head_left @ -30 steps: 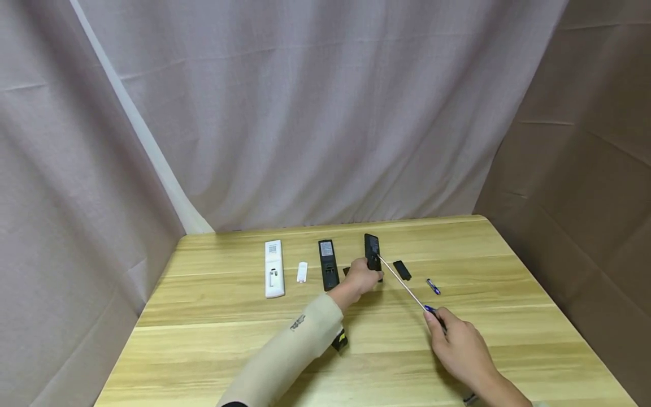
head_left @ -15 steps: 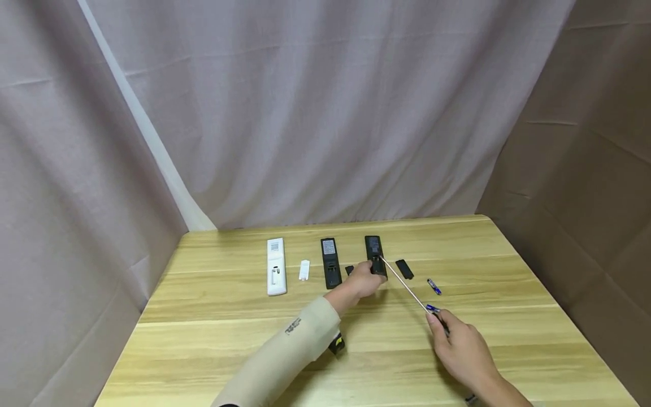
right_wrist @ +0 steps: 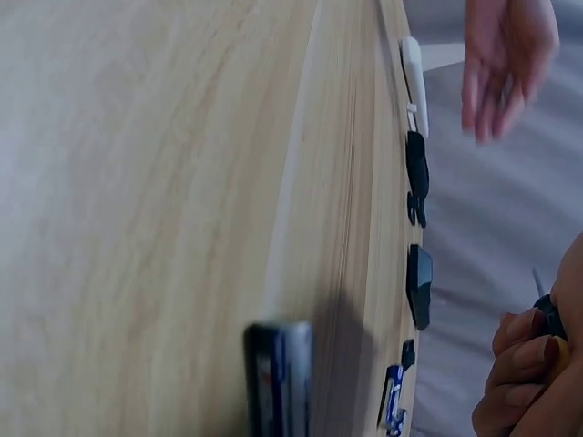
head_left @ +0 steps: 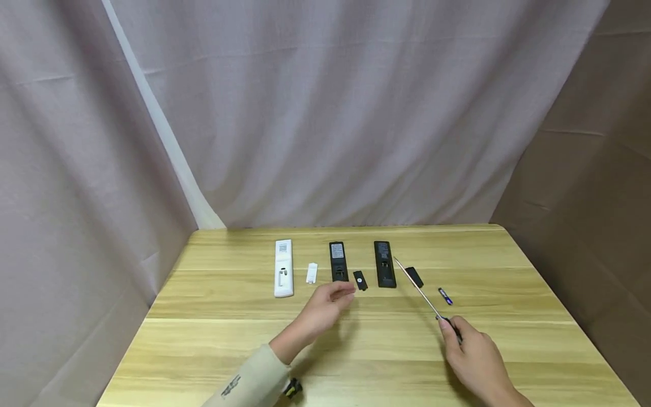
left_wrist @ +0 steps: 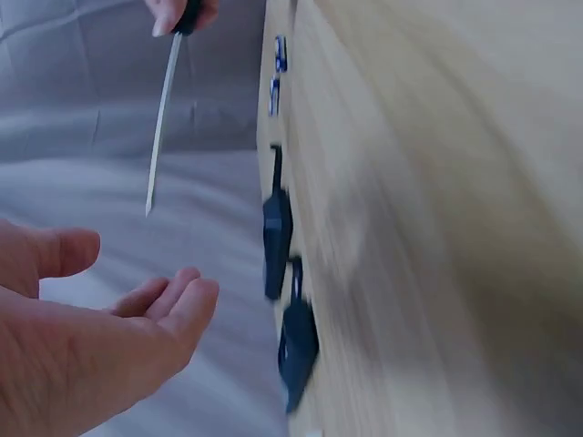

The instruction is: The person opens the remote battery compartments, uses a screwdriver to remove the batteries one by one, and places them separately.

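Observation:
My right hand (head_left: 475,356) grips a screwdriver (head_left: 420,290) by its dark handle, the long thin shaft pointing up and left. The screwdriver's tip is beside the right black remote control (head_left: 385,264), which lies back up with its battery bay uncovered. My left hand (head_left: 322,308) hovers, fingers loosely bent and holding nothing, in front of the middle black remote control (head_left: 338,261). A small black battery cover (head_left: 360,280) lies near its fingertips. Another black battery cover (head_left: 414,277) lies right of the right remote, partly behind the shaft. Batteries (left_wrist: 281,55) show in the left wrist view.
A white remote control (head_left: 283,268) lies at the left, next to a white battery cover (head_left: 312,273). One blue battery (head_left: 445,296) lies at the right. Beside the left sleeve is a black and yellow object (head_left: 292,388), partly hidden. Curtains (head_left: 325,113) hang behind the wooden table (head_left: 213,339).
My left hand has let go of the right black remote control and drawn back left, towards me. That remote now lies flat. The screwdriver's tip has come away from its battery bay.

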Available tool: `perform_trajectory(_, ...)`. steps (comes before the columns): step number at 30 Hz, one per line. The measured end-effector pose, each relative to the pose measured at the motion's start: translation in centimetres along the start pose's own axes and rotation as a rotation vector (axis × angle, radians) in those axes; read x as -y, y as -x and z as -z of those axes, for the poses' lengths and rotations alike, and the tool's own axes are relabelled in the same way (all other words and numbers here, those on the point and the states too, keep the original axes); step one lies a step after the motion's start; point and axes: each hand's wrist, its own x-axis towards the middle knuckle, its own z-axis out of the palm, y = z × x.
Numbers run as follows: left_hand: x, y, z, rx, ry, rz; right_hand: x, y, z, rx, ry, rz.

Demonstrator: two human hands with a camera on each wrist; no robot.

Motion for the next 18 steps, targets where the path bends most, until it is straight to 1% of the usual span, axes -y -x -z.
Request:
perform_trajectory(2, 0.4, 1.6, 1.2, -0.031, -0.019, -0.022, -0.4, 0.0, 0.2, -0.005, 0.011, -0.008)
perform_trajectory(4, 0.8, 3.0, 2.4, -0.064, -0.037, -0.026, -0.8, 0.0, 0.4, -0.003, 0.022, -0.010)
perform_trajectory(8, 1.5, 5.2, 4.2, -0.116, -0.059, -0.012, -1.7, -0.3, 1.0, 0.020, 0.045, -0.016)
perform_trajectory(12, 1.9, 6.4, 5.2, -0.159, -0.071, -0.004, -2.9, -1.2, 1.7, 0.029, 0.064, -0.032)
perform_trajectory(16, 1.9, 7.0, 5.6, -0.206, -0.034, 0.009, -4.7, -3.0, 2.6, 0.037, 0.086, -0.061)
perform_trajectory(18, 1.7, 7.1, 5.7, -0.219, -0.005, 0.019, -5.9, -4.0, 3.2, 0.057, 0.106, -0.076)
